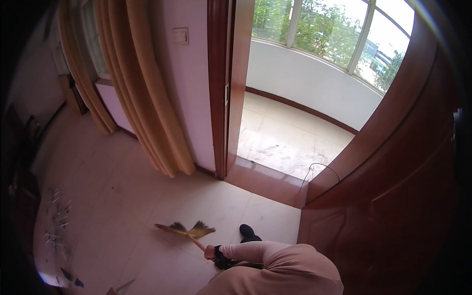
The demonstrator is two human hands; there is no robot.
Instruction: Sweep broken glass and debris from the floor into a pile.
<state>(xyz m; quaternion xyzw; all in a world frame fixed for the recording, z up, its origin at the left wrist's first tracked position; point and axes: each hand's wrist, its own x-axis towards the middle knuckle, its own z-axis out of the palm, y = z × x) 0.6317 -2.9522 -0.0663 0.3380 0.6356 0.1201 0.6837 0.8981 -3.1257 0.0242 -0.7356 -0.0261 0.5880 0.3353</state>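
My right hand [209, 252], with a dark band at the wrist below a pinkish sleeve, is closed around the handle of a short broom [199, 229]. The broom's yellowish-brown, dark-tipped bristles splay out just above the tiled floor [191, 199]; whether they touch it is not clear. A black shoe [247, 231] is on the floor right of the broom. My left hand is out of view. At the bottom left edge lies a thin grey strip [126, 284], partly cut off, beside a brownish thing too cropped to identify.
A reddish-brown wooden door [372, 206] is at the right. A raised doorway sill [269, 184] leads to a windowed balcony with smudged tiles; a thin wire loop [324, 165] stands there. Orange curtains [147, 92] hang at the left. Dark scattered debris [57, 221] lies at far left.
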